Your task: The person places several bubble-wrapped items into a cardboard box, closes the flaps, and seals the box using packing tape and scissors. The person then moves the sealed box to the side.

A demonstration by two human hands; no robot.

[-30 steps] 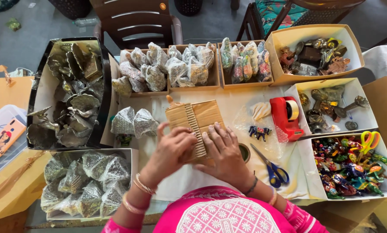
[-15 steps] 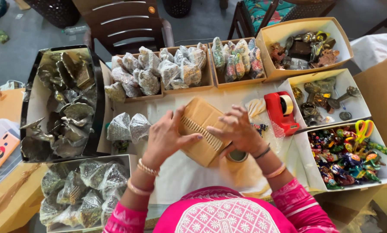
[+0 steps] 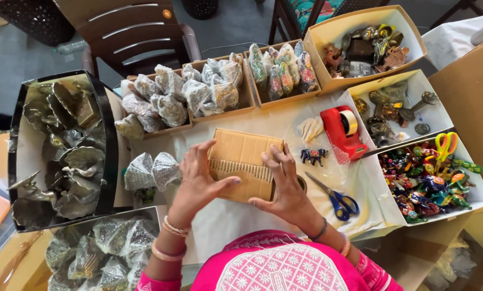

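Meanwhile, my left hand and right hand press spread fingers on the flat brown corrugated cardboard packet: light, stiff, probably best gripped by its edges.

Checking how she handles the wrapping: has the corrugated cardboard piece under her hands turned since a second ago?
Yes. The cardboard piece was angled, one corner pointing toward the red tape dispenser; now it lies nearly square to the table edge, under both hands.

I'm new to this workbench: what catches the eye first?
Both hands, left hand and right hand, press on a corrugated cardboard piece at the centre. A red tape dispenser stands to its right, and a box of bright painted figurines lies at the far right.
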